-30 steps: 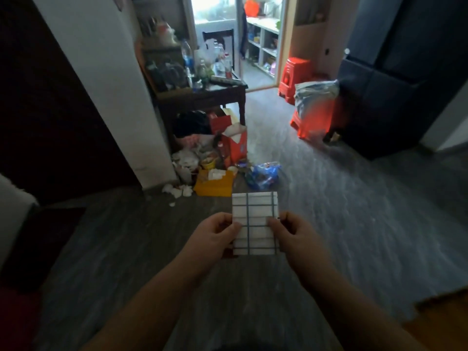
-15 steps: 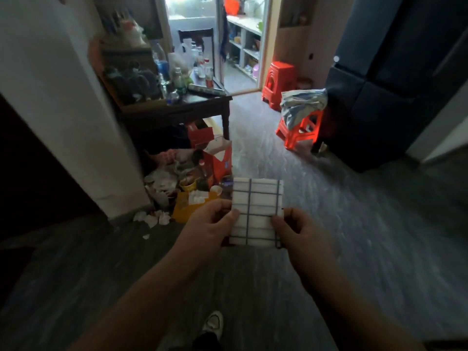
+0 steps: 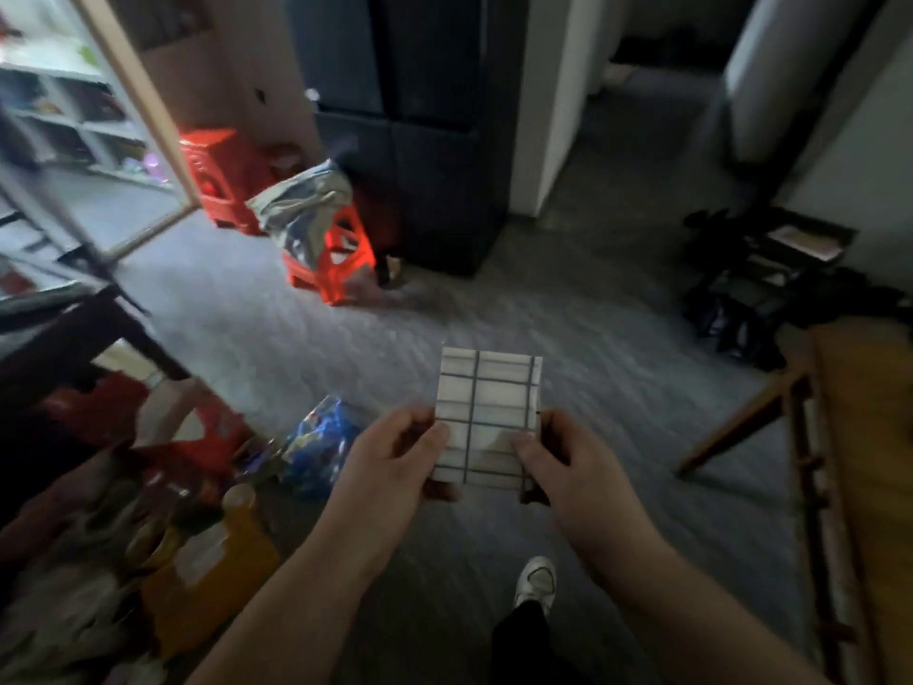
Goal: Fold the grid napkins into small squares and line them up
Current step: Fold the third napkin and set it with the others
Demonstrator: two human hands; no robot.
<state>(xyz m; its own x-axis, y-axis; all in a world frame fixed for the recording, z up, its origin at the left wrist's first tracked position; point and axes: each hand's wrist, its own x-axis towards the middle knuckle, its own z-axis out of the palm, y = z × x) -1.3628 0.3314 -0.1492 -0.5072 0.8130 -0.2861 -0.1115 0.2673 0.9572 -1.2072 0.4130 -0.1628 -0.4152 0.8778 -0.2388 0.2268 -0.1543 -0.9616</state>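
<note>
Left hand (image 3: pixel 395 452) and right hand (image 3: pixel 568 462) each pinch a side edge of the napkin (image 3: pixel 486 407), thumbs on the front and fingers tucked behind, so neither hand is free. The napkin's folded small and sits up in the air between them, well above the floor (image 3: pixel 617 388). My guess is the two-sided grip keeps the layers from springing open. A white shoe (image 3: pixel 536 580) shows below. The wooden surface (image 3: pixel 864 437) is off right, maybe where the row goes, though no row's visible. Red stool (image 3: pixel 341 259) sits farther back.
</note>
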